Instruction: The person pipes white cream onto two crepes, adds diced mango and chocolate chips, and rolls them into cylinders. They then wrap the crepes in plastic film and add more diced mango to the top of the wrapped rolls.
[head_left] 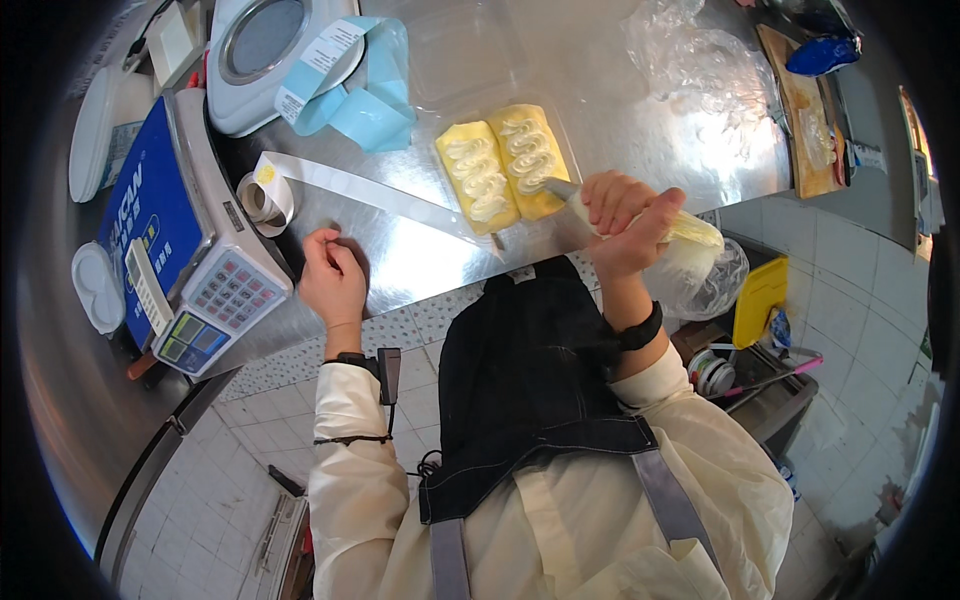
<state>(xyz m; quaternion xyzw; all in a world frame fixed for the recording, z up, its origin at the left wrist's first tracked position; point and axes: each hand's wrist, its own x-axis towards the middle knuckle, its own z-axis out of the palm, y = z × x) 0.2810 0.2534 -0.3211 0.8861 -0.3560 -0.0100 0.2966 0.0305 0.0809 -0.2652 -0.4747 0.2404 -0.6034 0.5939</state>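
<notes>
My right hand (625, 220) is wrapped around a piping bag (695, 250) of pale cream. The bag's metal nozzle (560, 187) reaches the right edge of a yellow rectangular cake piece (543, 203). Wavy lines of cream lie across its top. Close beside it on the left, a second yellow cake piece (455, 146) carries similar cream. My left hand (335, 280) rests near the front edge of the steel table with its fingers curled in and nothing visible in them. A white paper strip (380, 195) stretches from a roll (265, 203) toward the cake pieces.
To the left stands a scale with a keypad (235, 292) and a blue panel (150, 215). Behind my left hand are a white appliance (235, 95) and light blue packaging (375, 105). Crumpled clear plastic (700, 70) and a wooden board (800, 120) lie at the far right.
</notes>
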